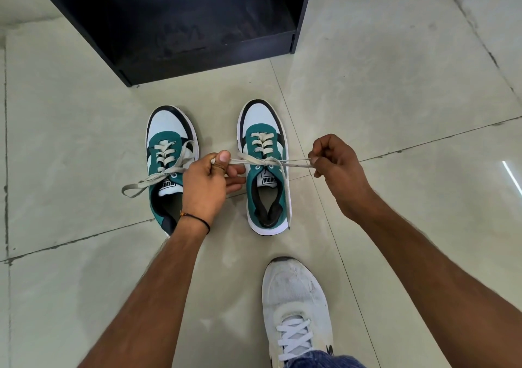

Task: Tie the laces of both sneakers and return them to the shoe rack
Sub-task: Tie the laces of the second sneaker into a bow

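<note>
Two green, white and black sneakers stand side by side on the tiled floor, toes pointing away from me. The left sneaker [166,141] has loose grey laces trailing off to its left. The right sneaker [261,187] has its lace [293,163] pulled taut sideways across the tongue, crossed in a knot at the middle. My left hand [209,181] pinches the lace's left end between the two shoes. My right hand [336,161] pinches the other end to the right of the shoe. A black shoe rack [197,20] stands open just beyond the sneakers.
A worn white shoe [296,305] on my own foot rests on the floor near the bottom, below the right sneaker. Pale floor tiles [423,85] with dark grout lines spread around the rack and the shoes.
</note>
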